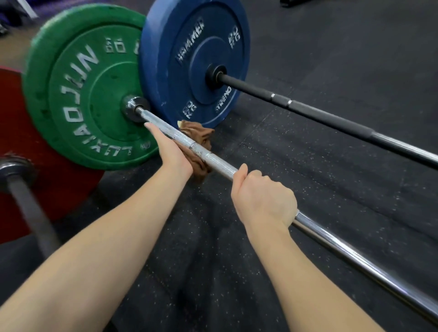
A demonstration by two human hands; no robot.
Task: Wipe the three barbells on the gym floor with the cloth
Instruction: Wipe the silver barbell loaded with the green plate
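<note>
Middle barbell [220, 163]: chrome, knurled shaft, long axis running from the green plate [83, 90] toward lower right, over the speckled rubber floor [308, 177]. Cloth [199, 136]: brown, crumpled, against the shaft just beside that plate, the left hand [169, 149] grip closed on it. Right hand [263, 196]: grip fisted round the shaft, farther from the plate. Blue-plate barbell [308, 111] lies beyond.

Black rubber flooring [331, 184], flecked all over with white and pale specks, laid in large tiles. Faint seam [257, 128] slanting between two tiles near mid-frame, with scuffed, greyer wear along the right side. At the upper left edge, a tan patch of floor [14, 53] below blurred purple shapes [10, 13] and a pale slanted strip [30, 10], all too soft to identify. At the top edge, right of centre, a dark object [294, 2] cut off by the frame.
</note>
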